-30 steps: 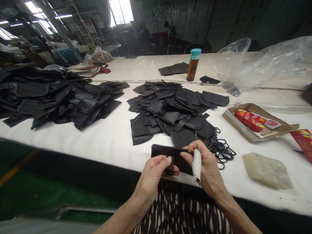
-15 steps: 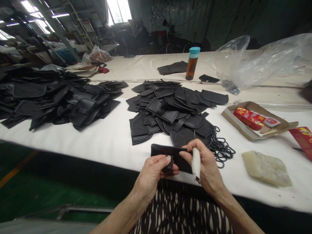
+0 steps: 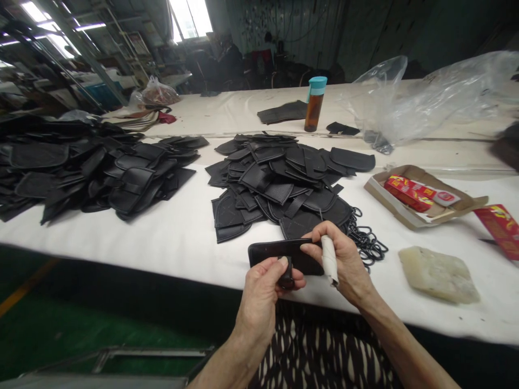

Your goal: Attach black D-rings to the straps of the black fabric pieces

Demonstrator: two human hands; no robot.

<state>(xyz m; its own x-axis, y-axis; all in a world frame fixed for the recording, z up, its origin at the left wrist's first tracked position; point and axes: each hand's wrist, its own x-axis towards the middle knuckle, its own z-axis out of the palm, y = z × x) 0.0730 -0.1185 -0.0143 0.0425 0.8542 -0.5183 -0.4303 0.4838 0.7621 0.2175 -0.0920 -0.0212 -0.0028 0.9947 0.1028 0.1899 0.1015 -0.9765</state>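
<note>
Between my hands is a black leather pouch piece point(image 3: 265, 251), held just above the table's front edge. My left hand point(image 3: 261, 294) is closed on it, thumb pressing a small folded black strap part point(image 3: 287, 275). My right hand point(image 3: 346, 265) pinches the upper right edge of the pouch between thumb and forefinger. It also grips an awl point(image 3: 329, 260) with a white-wrapped handle; the thin shaft points up and away from me. Right behind lie a pile of black leather pouches point(image 3: 271, 183) and a heap of black metal rings point(image 3: 368, 246).
A second pile of black pouches point(image 3: 133, 186) lies at left. To the right are a cardboard tray point(image 3: 389, 208) with red packets, a pale waxy block point(image 3: 438, 275) and a red packet point(image 3: 498, 229). Farther back stand a bottle point(image 3: 314, 108) and a clear plastic bag point(image 3: 430, 113).
The view has shifted slightly. My left hand, with the strap part, has moved a little to the right along the pouch. My right hand keeps its hold on the awl and the edge.
</note>
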